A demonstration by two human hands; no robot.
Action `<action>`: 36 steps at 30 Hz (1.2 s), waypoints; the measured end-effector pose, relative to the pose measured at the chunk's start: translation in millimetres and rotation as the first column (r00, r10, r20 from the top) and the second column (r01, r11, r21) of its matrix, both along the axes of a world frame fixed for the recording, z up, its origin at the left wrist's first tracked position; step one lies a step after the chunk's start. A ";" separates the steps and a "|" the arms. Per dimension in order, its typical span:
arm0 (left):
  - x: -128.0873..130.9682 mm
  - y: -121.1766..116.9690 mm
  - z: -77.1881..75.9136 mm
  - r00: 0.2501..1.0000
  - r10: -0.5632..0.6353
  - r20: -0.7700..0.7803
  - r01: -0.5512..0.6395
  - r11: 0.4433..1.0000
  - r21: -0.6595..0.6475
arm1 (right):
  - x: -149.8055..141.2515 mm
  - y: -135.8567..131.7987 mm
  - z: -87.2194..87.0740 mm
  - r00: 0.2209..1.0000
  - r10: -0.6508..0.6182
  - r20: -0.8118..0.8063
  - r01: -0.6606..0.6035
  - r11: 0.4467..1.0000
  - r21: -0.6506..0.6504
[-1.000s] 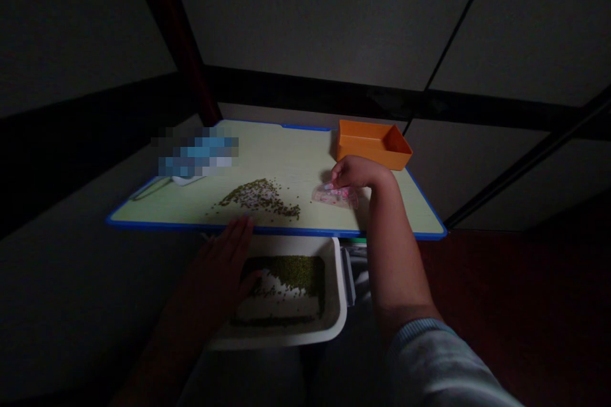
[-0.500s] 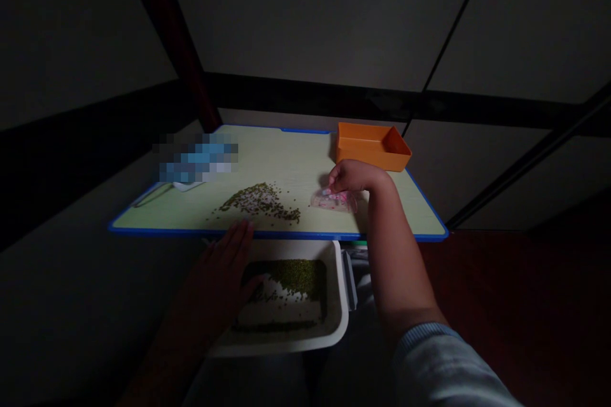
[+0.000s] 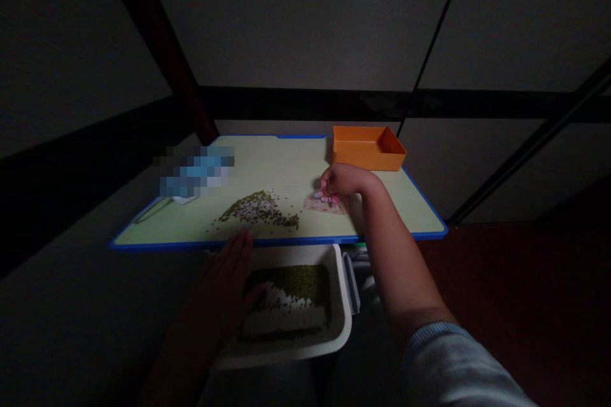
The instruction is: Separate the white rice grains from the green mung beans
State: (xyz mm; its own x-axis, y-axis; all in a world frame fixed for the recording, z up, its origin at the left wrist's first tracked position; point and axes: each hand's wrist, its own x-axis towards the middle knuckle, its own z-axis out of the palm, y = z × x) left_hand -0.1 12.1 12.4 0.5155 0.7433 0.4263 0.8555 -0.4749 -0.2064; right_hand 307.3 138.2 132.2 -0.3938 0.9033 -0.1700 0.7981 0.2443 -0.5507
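My right hand [image 3: 341, 179] reaches over the table, its fingers pinched together and pointing down at a clear, pink-patterned plastic piece [image 3: 324, 205] lying flat. Small pink and white bits show at the fingertips; what exactly the fingers hold is too small to tell. To the left of it, a loose pile of small green and brown beans or seeds [image 3: 260, 208] is spread on the table. My left hand [image 3: 226, 270] is open, fingers stretched out with their tips at the table's front edge. Below it is a white plastic bin [image 3: 341, 324] with more green grains [image 3: 303, 281] inside.
An orange open box [image 3: 367, 159] stands at the back right of the pale table [image 3: 281, 162], which has a blue rim. At the left lies a blurred-out blue and white object [image 3: 198, 172]. Wall panels rise behind; the bin sits under the table's front edge.
The camera view has shifted slightly. My right hand stays pinched at the plastic piece, and my left hand keeps its place at the table edge. The bean pile looks the same.
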 end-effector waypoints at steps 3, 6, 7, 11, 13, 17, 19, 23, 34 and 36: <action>-0.2 0.8 -0.7 1.000 -0.008 0.008 0.008 1.000 0.012 | -6.3 -0.8 -1.4 0.999 0.033 -0.018 -0.034 0.999 -0.015; -1.3 2.0 -2.6 1.000 -0.007 0.009 0.007 1.000 0.022 | -8.3 -1.0 -2.7 0.995 0.068 -0.072 -0.071 0.997 -0.029; -1.8 2.3 -3.1 1.000 -0.009 0.008 0.009 1.000 0.020 | -8.2 -1.0 -3.0 0.994 0.070 -0.089 -0.072 0.997 -0.029; -3.1 2.3 -2.9 1.000 -0.027 0.000 0.027 0.999 0.022 | -8.1 -1.3 -3.0 0.992 0.051 -0.119 -0.057 0.997 -0.050; -2.8 1.8 -1.9 1.000 -0.020 -0.001 0.020 1.000 0.013 | -9.1 -2.0 -2.3 0.992 0.059 -0.110 -0.066 0.996 -0.065; -1.3 1.1 -0.3 1.000 -0.009 0.014 0.009 1.000 0.010 | -8.7 -4.2 1.1 0.988 0.089 -0.129 -0.102 0.990 -0.095; -1.0 1.2 0.1 1.000 -0.013 0.013 0.013 1.000 0.014 | -6.8 -5.3 3.3 0.985 0.096 -0.142 -0.117 0.982 -0.149; -1.8 2.0 -0.1 1.000 -0.027 0.014 0.027 0.999 0.021 | -5.1 -6.3 5.0 0.983 0.136 -0.124 -0.167 0.944 -0.285; -4.8 4.4 -4.3 1.000 -0.028 -0.003 0.028 0.999 0.027 | -7.6 -5.0 4.4 0.998 0.061 0.015 -0.057 0.975 -0.216; -5.3 4.5 -4.9 0.999 -0.032 -0.003 0.032 0.999 0.037 | -4.5 -4.4 4.7 0.999 0.046 0.025 -0.041 0.983 -0.181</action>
